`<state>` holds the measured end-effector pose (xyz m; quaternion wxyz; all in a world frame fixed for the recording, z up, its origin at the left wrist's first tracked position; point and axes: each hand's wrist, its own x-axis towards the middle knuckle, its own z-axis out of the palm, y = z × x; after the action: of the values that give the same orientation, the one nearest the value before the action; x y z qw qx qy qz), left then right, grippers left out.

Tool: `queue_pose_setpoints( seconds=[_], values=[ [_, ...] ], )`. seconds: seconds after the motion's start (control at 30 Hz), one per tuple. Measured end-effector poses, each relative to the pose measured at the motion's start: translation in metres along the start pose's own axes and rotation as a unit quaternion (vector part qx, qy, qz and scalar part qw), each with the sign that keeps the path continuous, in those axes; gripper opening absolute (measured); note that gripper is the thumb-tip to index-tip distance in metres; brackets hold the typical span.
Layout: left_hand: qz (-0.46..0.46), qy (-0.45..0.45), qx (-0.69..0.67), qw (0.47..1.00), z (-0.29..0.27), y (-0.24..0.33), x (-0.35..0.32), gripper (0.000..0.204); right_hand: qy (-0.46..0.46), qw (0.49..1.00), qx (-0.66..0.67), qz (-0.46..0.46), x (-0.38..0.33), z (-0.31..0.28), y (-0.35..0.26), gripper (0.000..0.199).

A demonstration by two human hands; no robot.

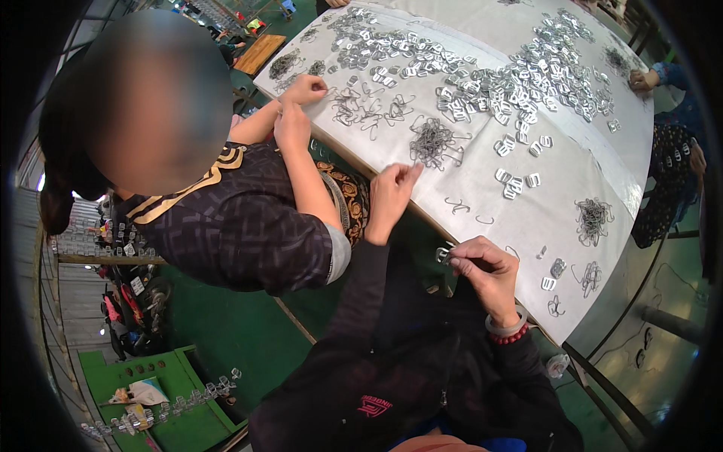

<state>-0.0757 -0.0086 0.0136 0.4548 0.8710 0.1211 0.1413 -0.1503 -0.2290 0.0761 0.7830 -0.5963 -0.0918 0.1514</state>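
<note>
My right hand (488, 277), a bracelet and red beads at its wrist, pinches a small silver metal buckle (443, 256) just off the table's near edge. My left hand (392, 197) is at the edge, fingers drawn together beside a dense pile of thin wire hooks (433, 143). Motion blurs those fingertips, and what they hold, if anything, cannot be made out. Between my hands a few loose wire hooks (458, 205) lie on the pale tabletop (459, 177). Several buckles (512, 182) sit farther in.
A large heap of buckles (520, 83) spreads over the table's far part. More hook piles (593, 221) lie to the right. At my left a person in a dark patterned shirt (248, 218) works at the same edge; another person's hand (644, 80) is at the far right.
</note>
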Motion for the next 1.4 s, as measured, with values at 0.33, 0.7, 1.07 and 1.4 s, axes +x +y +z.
queue_pose_setpoints(
  seconds=[0.33,0.7,1.07,1.4],
  values=[
    [-0.061,-0.009,-0.033,0.998,0.026,-0.014,0.049,0.02,0.026,0.999,0.03,0.031,-0.009,-0.01,0.001,0.017],
    [-0.065,-0.168,-0.242,0.953,-0.04,0.064,-0.068,0.016,0.059,0.997,-0.001,0.042,-0.015,-0.003,0.013,0.012],
    [0.171,-0.078,-0.093,0.978,-0.035,0.083,-0.121,0.013,0.049,0.999,0.0,-0.022,-0.022,0.007,0.018,0.011],
    [0.03,-0.153,-0.255,0.954,-0.04,0.077,-0.12,0.01,0.169,0.924,-0.34,-0.041,0.056,-0.093,0.021,0.025]
  ],
)
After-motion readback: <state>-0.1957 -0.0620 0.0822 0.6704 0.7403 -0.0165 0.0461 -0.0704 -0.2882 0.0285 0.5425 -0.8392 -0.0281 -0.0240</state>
